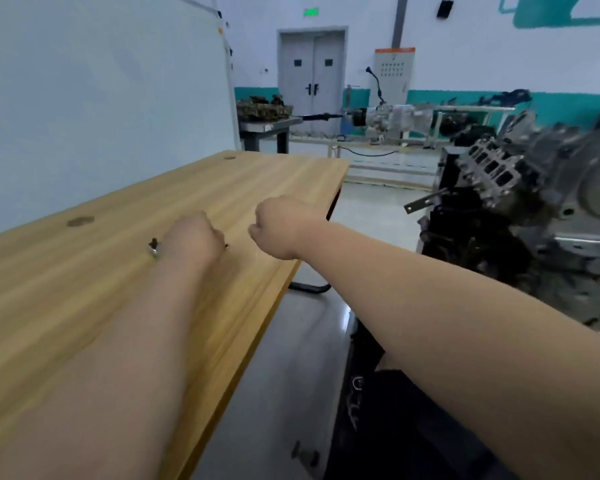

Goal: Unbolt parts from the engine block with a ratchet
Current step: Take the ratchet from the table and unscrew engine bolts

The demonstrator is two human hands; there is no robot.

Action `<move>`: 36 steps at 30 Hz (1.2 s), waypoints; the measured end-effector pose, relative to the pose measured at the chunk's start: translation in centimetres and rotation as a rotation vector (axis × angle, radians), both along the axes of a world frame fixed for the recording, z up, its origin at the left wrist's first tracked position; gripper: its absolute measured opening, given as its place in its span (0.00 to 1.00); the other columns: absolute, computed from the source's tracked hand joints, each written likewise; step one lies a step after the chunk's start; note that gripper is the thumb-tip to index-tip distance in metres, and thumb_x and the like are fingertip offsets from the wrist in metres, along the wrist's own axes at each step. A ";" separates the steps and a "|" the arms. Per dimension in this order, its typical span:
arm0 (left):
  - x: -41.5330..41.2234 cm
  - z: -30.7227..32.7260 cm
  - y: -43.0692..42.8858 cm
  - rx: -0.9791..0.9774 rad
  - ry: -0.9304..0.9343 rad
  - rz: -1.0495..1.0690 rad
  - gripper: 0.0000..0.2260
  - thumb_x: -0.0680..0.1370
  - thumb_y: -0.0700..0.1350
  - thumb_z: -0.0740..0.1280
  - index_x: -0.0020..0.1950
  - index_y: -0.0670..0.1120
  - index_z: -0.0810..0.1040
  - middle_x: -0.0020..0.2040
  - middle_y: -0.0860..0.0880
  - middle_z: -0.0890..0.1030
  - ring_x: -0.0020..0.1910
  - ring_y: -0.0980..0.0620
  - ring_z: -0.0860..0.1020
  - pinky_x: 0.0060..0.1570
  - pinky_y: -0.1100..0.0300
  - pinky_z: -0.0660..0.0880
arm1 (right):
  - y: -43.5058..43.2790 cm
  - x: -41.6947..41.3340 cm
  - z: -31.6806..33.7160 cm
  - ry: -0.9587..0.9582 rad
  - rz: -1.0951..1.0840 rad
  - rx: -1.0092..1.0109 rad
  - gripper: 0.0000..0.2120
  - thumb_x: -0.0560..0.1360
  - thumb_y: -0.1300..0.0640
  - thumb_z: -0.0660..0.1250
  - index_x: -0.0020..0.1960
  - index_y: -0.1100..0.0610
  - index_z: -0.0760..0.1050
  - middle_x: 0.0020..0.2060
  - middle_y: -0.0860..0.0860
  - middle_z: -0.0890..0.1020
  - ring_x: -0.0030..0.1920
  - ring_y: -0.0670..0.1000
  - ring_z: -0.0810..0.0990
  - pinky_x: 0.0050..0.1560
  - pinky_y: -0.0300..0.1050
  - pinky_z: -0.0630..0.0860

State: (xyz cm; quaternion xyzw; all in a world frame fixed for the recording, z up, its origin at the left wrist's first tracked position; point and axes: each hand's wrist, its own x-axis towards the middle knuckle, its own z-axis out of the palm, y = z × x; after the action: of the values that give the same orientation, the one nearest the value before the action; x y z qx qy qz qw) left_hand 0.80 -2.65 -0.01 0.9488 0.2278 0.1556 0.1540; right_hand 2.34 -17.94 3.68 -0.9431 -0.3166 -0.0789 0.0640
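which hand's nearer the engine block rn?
Right. The right hand is over the wooden table's edge facing the engine block, apart from it; the left hand is further left, over the table's middle.

Both bare forearms extend forward. Left hand [191,237]: back upward, fingers curled down around a ratchet [152,250], whose ends protrude on either side of the grip. Right hand [284,226]: just beside that grip, curled into a fist, visibly holding nothing.

Matt wood-grain table [222,188]; grey cast-metal engine block [551,202].
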 end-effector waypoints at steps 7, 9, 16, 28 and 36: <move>0.5 -3.2 8.8 -0.335 -0.037 0.282 0.11 0.73 0.49 0.67 0.38 0.43 0.71 0.34 0.46 0.73 0.31 0.46 0.70 0.28 0.58 0.63 | 8.3 5.2 -3.7 0.142 -0.107 -0.058 0.04 0.80 0.58 0.59 0.47 0.57 0.68 0.42 0.53 0.72 0.41 0.54 0.73 0.39 0.44 0.70; 1.6 -3.5 9.8 -0.344 -0.030 0.310 0.14 0.72 0.48 0.69 0.50 0.40 0.73 0.41 0.45 0.76 0.40 0.42 0.76 0.33 0.57 0.67 | 9.7 6.8 -4.2 0.174 -0.132 -0.076 0.07 0.80 0.56 0.61 0.45 0.58 0.68 0.44 0.55 0.72 0.45 0.56 0.72 0.45 0.45 0.71; 2.9 -2.6 10.9 -0.245 0.184 0.304 0.14 0.72 0.47 0.72 0.37 0.40 0.72 0.41 0.42 0.75 0.37 0.43 0.72 0.38 0.54 0.68 | 10.8 9.0 -4.8 0.128 -0.060 -0.124 0.13 0.77 0.51 0.64 0.39 0.58 0.70 0.34 0.51 0.72 0.38 0.53 0.73 0.37 0.44 0.68; 1.2 -2.2 11.9 -0.644 -0.187 0.292 0.18 0.71 0.51 0.72 0.50 0.37 0.79 0.43 0.41 0.81 0.36 0.43 0.78 0.35 0.56 0.73 | 9.5 4.9 -1.7 0.838 -0.140 0.828 0.12 0.80 0.57 0.55 0.40 0.56 0.72 0.30 0.49 0.72 0.25 0.48 0.71 0.32 0.40 0.70; 1.1 1.4 9.7 -1.550 -0.544 0.159 0.23 0.78 0.65 0.55 0.38 0.46 0.70 0.30 0.51 0.70 0.26 0.53 0.68 0.32 0.64 0.67 | 11.3 1.0 -0.4 0.666 0.160 0.596 0.11 0.80 0.58 0.60 0.41 0.60 0.75 0.35 0.55 0.76 0.28 0.51 0.73 0.32 0.43 0.71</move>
State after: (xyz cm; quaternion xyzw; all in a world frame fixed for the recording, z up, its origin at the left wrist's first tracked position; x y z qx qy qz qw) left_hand 1.86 7.06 1.37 0.4837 0.2919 0.1890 0.8032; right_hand 3.37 -6.65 3.24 -0.8301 -0.3141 0.1465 0.4368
